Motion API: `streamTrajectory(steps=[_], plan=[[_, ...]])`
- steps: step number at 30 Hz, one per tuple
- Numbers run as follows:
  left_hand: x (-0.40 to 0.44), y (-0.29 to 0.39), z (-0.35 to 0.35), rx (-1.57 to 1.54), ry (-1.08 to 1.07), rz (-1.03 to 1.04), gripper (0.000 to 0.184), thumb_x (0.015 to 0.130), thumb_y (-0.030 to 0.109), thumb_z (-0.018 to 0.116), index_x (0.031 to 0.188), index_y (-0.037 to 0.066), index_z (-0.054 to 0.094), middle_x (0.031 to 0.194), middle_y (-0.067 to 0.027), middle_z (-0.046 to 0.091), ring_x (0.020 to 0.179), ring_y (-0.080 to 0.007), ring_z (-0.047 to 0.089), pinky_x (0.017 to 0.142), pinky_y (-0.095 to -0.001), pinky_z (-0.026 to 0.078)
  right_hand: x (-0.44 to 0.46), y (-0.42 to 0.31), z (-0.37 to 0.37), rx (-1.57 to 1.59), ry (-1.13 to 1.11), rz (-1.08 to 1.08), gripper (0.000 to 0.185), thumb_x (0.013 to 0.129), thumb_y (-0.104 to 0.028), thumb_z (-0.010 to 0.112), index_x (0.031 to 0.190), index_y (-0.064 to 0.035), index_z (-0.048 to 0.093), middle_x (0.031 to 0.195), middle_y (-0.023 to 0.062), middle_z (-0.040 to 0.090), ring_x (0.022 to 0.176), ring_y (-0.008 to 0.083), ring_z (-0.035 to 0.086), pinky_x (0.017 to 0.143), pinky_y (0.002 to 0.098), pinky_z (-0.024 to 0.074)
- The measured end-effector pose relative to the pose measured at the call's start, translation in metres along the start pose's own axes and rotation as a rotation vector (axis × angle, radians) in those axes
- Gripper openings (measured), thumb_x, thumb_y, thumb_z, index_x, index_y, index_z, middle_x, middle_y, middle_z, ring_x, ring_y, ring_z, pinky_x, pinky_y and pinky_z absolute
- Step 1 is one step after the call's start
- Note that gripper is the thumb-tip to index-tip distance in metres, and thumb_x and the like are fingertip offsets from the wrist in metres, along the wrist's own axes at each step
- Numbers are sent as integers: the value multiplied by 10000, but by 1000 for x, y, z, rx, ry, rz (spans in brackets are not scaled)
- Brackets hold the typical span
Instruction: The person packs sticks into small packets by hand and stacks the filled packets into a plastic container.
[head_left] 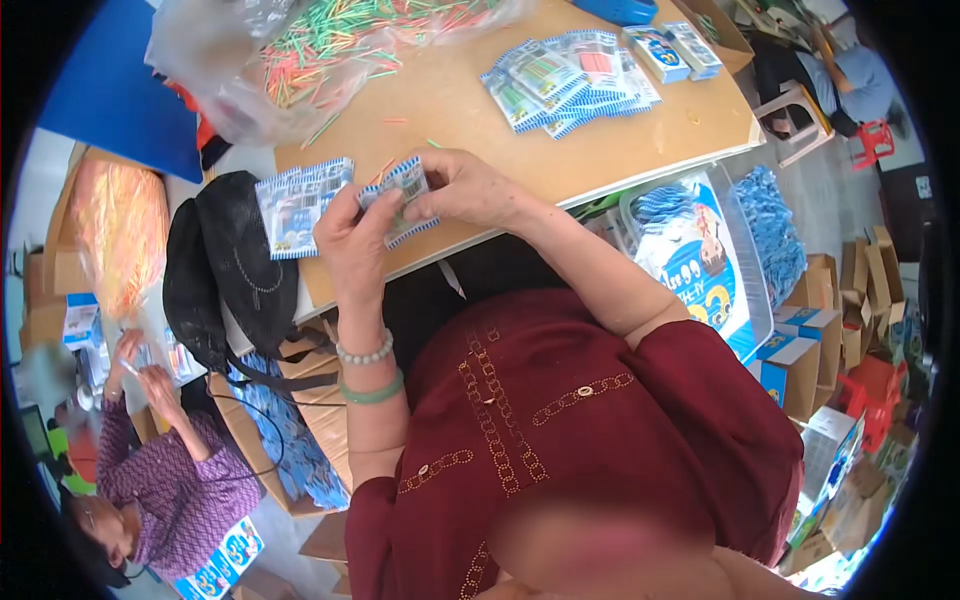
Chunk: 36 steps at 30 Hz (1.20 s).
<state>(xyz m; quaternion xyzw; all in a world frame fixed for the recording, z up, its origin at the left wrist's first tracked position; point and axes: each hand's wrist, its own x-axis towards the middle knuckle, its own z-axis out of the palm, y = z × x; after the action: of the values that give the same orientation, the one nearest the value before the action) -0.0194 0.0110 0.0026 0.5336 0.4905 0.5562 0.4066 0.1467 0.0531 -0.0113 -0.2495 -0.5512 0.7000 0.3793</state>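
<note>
Near the table's front edge, my left hand (354, 236) and my right hand (468, 190) both pinch a small blue-and-white striped packet (407, 180). The left thumb presses on its face while the right fingers grip its other side. A few thin coloured sticks (386, 168) show at the packet's upper edge; whether they are inside it I cannot tell. Beside my left hand lie similar packets (300, 200). Farther off, a pile of filled packets (560, 80) rests on the tabletop.
A clear plastic bag (215, 75) spills red and green sticks (330, 50) across the table (450, 110). Small boxes (657, 53) stand at the back. A black bag (225, 265) hangs at the left corner. A plastic bin (700, 250) sits right. A co-worker (175, 480) works at left.
</note>
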Motion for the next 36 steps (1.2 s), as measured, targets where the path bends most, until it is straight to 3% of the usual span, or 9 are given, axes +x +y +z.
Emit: streamTrajectory(steps=[12, 17, 18, 22, 25, 26, 28, 32, 36], plan=[[6, 17, 26, -223, 29, 18, 186, 832, 48, 682, 1002, -21, 651, 806, 22, 603, 703, -47, 527, 653, -196, 434, -17, -17, 4, 8, 180, -13, 275, 798, -41, 663, 1071, -35, 643, 932, 6, 655, 852, 89, 596, 769, 254, 491], [11, 26, -4, -284, 155, 58, 206, 861, 36, 644, 1055, -32, 638, 892, -8, 622, 751, -59, 567, 683, -190, 451, -34, -77, -64, -846, 621, 88, 210, 793, -69, 670, 997, -29, 642, 885, 25, 665, 809, 99, 606, 706, 247, 477], [12, 23, -17, -274, 193, 59, 206, 861, 36, 644, 1055, -32, 638, 892, -8, 622, 751, -59, 567, 683, -190, 451, -42, -95, -71, -592, 582, -108, 256, 795, -61, 663, 1045, -26, 624, 903, 31, 662, 798, 106, 606, 692, 243, 470], [15, 13, -63, 6, 379, 16, 247, 845, 90, 661, 1065, -21, 639, 953, -69, 634, 844, -143, 613, 715, -259, 481, -43, -102, -152, -915, 579, -96, 335, 819, -89, 624, 1145, -21, 590, 981, 70, 669, 820, 165, 631, 720, 287, 482], [18, 10, -77, 1168, 502, 141, 281, 786, 206, 715, 958, -7, 650, 922, -121, 606, 901, -264, 597, 735, -362, 482, -40, -102, -128, -2161, 968, -232, 337, 830, -148, 607, 1144, -25, 591, 950, 107, 678, 821, 209, 642, 730, 313, 481], [18, 8, -79, 1166, 514, 128, 281, 786, 206, 715, 958, -7, 650, 922, -121, 606, 901, -264, 597, 735, -362, 482, -30, -101, -120, -2165, 951, -244, 337, 830, -148, 607, 1144, -25, 591, 950, 107, 678, 821, 209, 642, 730, 313, 481], [21, 4, -76, 1294, 477, 99, 320, 734, 271, 739, 893, 12, 638, 898, -128, 562, 901, -309, 568, 727, -414, 467, -7, -90, -90, -1390, 750, -58, 322, 832, -210, 600, 1101, -34, 613, 885, 139, 666, 807, 244, 640, 730, 329, 481], [30, 3, -76, 1407, 483, 79, 342, 689, 303, 764, 834, 33, 612, 900, -123, 520, 894, -326, 546, 711, -435, 451, 50, -54, -27, -1254, 240, -45, 277, 823, -244, 599, 991, -27, 639, 829, 159, 644, 784, 258, 635, 720, 347, 479], [31, 7, -75, 1444, 470, 36, 324, 685, 284, 767, 829, 49, 598, 941, -122, 506, 907, -325, 535, 711, -437, 441, 124, -54, -41, -1419, 286, 37, 265, 801, -226, 584, 966, -24, 634, 849, 166, 649, 800, 279, 637, 731, 364, 478]])
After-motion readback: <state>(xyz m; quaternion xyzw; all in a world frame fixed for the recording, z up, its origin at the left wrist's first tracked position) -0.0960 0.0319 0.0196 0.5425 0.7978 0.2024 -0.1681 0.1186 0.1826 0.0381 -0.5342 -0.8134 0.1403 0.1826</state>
